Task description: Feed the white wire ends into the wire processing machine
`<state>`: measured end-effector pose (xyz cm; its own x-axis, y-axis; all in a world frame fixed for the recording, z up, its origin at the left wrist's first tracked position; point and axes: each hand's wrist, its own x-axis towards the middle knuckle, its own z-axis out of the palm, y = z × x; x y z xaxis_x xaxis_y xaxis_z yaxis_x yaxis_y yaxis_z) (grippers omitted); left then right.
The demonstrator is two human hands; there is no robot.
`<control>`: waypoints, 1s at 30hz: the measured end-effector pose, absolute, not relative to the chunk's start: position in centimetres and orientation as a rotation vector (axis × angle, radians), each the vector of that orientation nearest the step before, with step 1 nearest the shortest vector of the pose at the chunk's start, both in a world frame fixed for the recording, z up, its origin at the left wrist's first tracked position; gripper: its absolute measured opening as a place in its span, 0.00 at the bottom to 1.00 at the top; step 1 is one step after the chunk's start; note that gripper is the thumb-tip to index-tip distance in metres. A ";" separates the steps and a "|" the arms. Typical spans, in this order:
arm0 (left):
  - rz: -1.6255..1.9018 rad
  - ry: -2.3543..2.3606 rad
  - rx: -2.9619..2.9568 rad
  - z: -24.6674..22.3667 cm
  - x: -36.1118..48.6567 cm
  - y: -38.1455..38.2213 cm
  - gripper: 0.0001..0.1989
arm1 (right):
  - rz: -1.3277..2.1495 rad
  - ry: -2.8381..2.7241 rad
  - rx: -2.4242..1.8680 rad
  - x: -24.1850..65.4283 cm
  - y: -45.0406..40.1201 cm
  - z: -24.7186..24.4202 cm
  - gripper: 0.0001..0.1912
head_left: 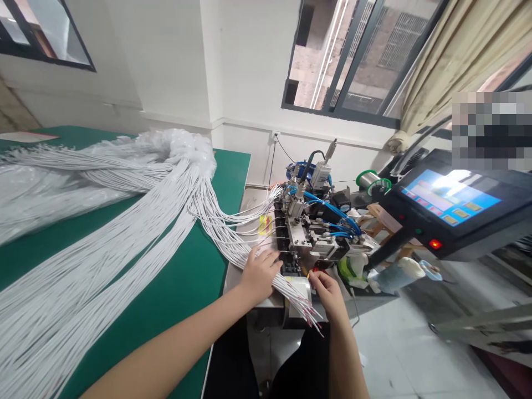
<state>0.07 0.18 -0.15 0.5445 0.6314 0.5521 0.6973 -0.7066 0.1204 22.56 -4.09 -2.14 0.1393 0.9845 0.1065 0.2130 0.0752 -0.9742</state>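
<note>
My left hand point(261, 276) rests at the near side of the machine, its fingers spread over a bundle of thin white cables point(236, 249). The bundle passes by this hand, and its red-tipped ends fan out over a metal cylinder-like part point(300, 288). At the machine's front right, my right hand point(326, 288) has thumb and fingers pinched together near a small yellow and red spot; what they hold is too small to name. Several single white cables lead into the black holders point(282, 235) along the machine's left edge point(297, 221).
A green table point(166, 282) carries large bundles of white cable point(145, 233) partly in clear plastic. A control screen point(451, 197) stands at the right, near a wire spool point(369, 180) and a blue-white roll point(399, 274). Someone's pixelated figure is at upper right.
</note>
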 end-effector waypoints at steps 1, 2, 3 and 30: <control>-0.906 -1.119 -2.650 -0.2 0.1 0.2 0.16 | 0.920 -1.299 -1.360 22.6 -4.3 -1.9 0.20; -0.939 -1.085 -2.639 -0.4 0.1 0.2 0.15 | 0.914 -1.310 -1.361 22.7 -4.5 -1.7 0.19; -0.973 -1.055 -2.626 -0.4 0.1 0.3 0.14 | 0.906 -1.321 -1.359 22.8 -4.6 -1.5 0.19; -1.084 -0.964 -2.584 1.0 0.2 -0.3 0.13 | 0.813 -1.123 -1.324 19.4 -3.6 1.1 0.17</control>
<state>0.15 -0.27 0.96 0.5245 0.4982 0.6905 0.6276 -0.7742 0.0820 19.36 -3.63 1.12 0.2995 0.9409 0.1584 0.1429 0.1199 -0.9824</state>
